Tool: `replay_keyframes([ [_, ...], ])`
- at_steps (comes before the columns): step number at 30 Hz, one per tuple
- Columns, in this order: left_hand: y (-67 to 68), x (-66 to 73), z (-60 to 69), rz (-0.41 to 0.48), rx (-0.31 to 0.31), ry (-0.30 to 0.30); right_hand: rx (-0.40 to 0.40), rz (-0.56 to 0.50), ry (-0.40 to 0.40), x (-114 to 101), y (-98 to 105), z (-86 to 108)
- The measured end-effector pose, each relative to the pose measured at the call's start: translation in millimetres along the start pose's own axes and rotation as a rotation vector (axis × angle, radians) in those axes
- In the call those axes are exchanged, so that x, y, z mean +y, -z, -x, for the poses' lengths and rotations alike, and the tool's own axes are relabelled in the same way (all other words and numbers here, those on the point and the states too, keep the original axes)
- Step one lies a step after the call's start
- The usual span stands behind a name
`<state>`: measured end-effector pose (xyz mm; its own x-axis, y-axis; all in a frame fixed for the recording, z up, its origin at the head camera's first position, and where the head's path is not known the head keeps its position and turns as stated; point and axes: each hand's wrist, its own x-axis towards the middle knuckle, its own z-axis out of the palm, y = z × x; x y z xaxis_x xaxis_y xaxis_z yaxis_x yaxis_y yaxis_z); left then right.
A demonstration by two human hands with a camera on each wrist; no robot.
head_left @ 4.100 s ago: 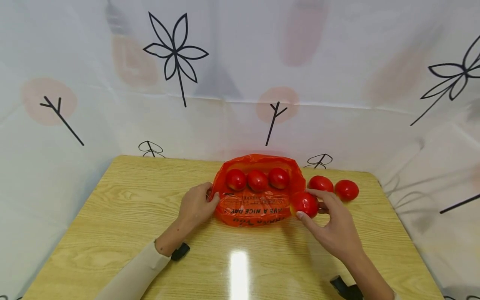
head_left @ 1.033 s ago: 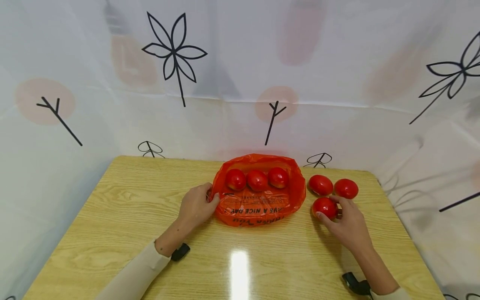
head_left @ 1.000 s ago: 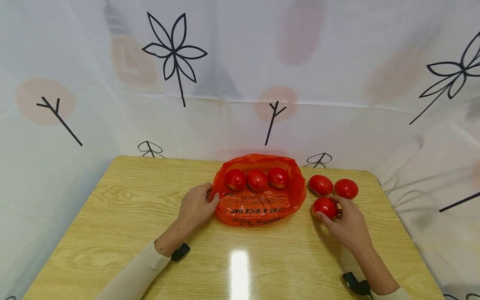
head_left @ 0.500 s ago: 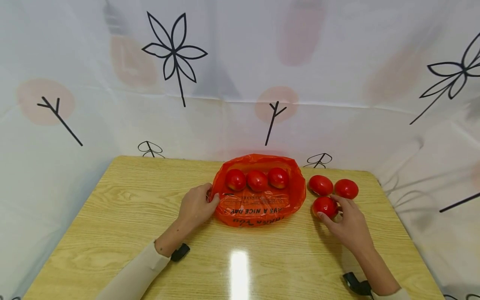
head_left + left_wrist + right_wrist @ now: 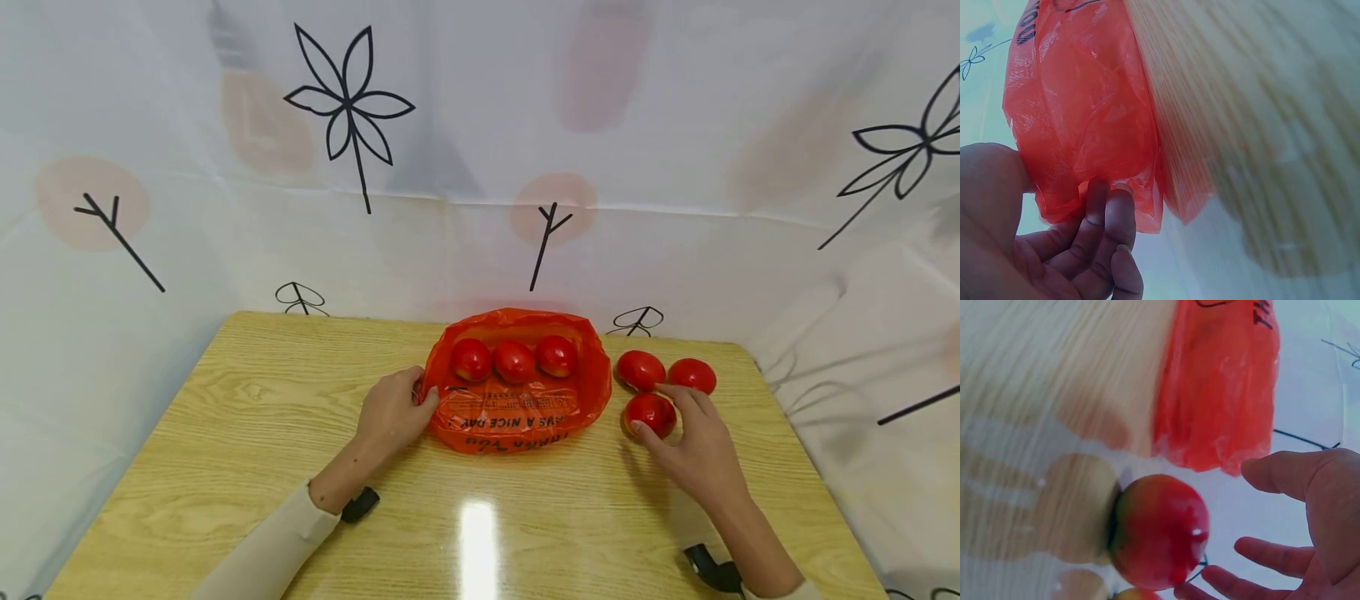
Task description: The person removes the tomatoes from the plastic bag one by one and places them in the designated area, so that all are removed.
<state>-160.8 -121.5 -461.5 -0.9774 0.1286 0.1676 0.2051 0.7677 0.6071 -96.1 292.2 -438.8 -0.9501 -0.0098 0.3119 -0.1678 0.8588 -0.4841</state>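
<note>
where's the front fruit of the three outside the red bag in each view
Head: front fruit, right of the red bag, below and right of centre.
Left wrist: not in it.
Right wrist: lower centre of the picture.
Shared landmark: red bag, in all three.

Between the left hand (image 5: pixel 390 412) and the right hand (image 5: pixel 697 446), bare tabletop (image 5: pixel 420 542) leaves a wide way up to the red bag (image 5: pixel 517 412). There is room inside its near half; three red fruits (image 5: pixel 514 361) block the back. Only a narrow gap parts the bag from the near fruit (image 5: pixel 649 415), with the right hand at its other side and two more fruits (image 5: pixel 641 370) behind. The left hand bars the bag's left edge; patterned cloth (image 5: pixel 450 250) walls off the rear.
</note>
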Motion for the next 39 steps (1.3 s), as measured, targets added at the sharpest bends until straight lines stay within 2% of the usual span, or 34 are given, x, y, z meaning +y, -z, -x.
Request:
replay_keyframes([
  [20,-1.6,-1.5,0.0,0.013,-0.006,-0.008,0.01,-0.018,0.026,-29.6,0.4,-4.7],
  [39,-1.1,-0.9,0.4,0.019,-0.005,-0.006,0.011,-0.074,0.132,-49.8,-10.6,-18.7],
])
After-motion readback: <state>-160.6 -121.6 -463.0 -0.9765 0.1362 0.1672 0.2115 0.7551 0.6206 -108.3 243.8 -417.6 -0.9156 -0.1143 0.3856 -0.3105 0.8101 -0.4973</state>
